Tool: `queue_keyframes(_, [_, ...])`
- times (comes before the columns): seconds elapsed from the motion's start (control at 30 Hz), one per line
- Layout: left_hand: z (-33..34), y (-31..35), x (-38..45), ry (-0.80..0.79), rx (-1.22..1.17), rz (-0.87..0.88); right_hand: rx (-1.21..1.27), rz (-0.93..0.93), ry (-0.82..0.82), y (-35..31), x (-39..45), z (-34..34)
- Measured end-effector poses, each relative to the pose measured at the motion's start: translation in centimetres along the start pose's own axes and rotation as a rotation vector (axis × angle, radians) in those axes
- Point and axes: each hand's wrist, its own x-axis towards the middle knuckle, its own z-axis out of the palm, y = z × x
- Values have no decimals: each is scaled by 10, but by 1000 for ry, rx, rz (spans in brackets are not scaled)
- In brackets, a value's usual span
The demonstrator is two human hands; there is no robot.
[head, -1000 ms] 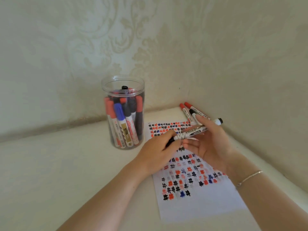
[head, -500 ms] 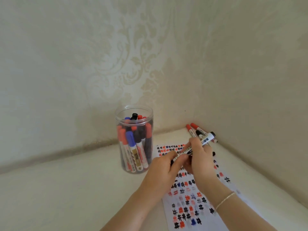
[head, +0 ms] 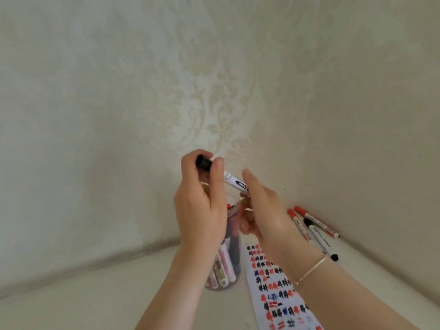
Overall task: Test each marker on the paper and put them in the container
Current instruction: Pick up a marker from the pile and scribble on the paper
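Observation:
A white marker with a black cap [head: 232,179] is held above the clear plastic container [head: 232,265], tilted with the cap end up and to the left. My left hand [head: 202,206] grips the cap end. My right hand [head: 264,210] holds the lower end of the barrel. Both hands hide the container's mouth; its lower part shows several markers standing inside. The white paper [head: 281,289] with red, black and blue test marks lies to the right of the container.
Three markers lie in the corner by the right wall: two red-capped ones [head: 316,221] and a black-capped one [head: 320,239]. Patterned walls meet in a corner behind the container. A bracelet [head: 309,270] sits on the right wrist.
Both hands rose from over the paper and moved left with the marker, now over the container. The camera tilted upward, so the table sits lower in view.

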Motion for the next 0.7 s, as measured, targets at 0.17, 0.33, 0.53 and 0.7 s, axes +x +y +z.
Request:
queue_keyframes(0.17, [-6, -9, 48, 27, 82, -1, -744, -302, -1, -14, 17, 26])
queue_keyframes(0.33, [2, -34, 49, -115, 260, 33, -986, -421, 89, -3, 31, 22])
queue_keyframes(0.53, [5, -43, 55, -220, 297, 58, -967, -357, -36, 11, 37, 3])
queue_keyframes(0.7, [11, -36, 61, -277, 283, 79, -902, -423, 35, 16, 38, 4])
